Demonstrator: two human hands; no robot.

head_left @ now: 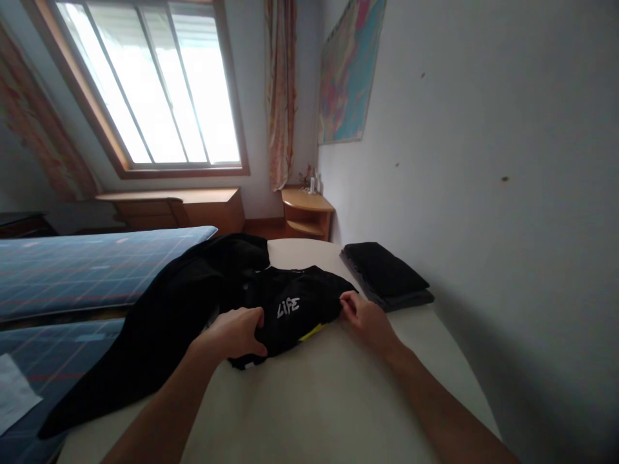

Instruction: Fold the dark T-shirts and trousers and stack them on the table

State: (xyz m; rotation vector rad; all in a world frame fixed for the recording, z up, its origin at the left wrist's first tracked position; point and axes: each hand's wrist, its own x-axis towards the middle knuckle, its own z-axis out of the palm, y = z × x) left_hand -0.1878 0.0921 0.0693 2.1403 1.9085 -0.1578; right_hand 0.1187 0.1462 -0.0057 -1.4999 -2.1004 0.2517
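Note:
A black garment (285, 309), seemingly a T-shirt with white lettering and a yellow strip at its near edge, lies partly bunched on the pale tabletop (309, 406). At its right edge my right hand (362, 319) pinches the cloth between thumb and fingertips. My left hand (236, 335) rests at the garment's left side, thumb and forefinger spread apart over the fabric; its other fingers are hidden. Left of that hand, a larger black piece of clothing (169, 316) drapes across the table's edge.
Folded dark clothes (384, 274) are stacked at the table's right, beside the white wall (483, 258). Blue plaid mattresses (97, 264) stand at the left, with a white sheet (14, 390) on the nearer one. A corner shelf (307, 198) and a low wooden desk (207, 196) are behind.

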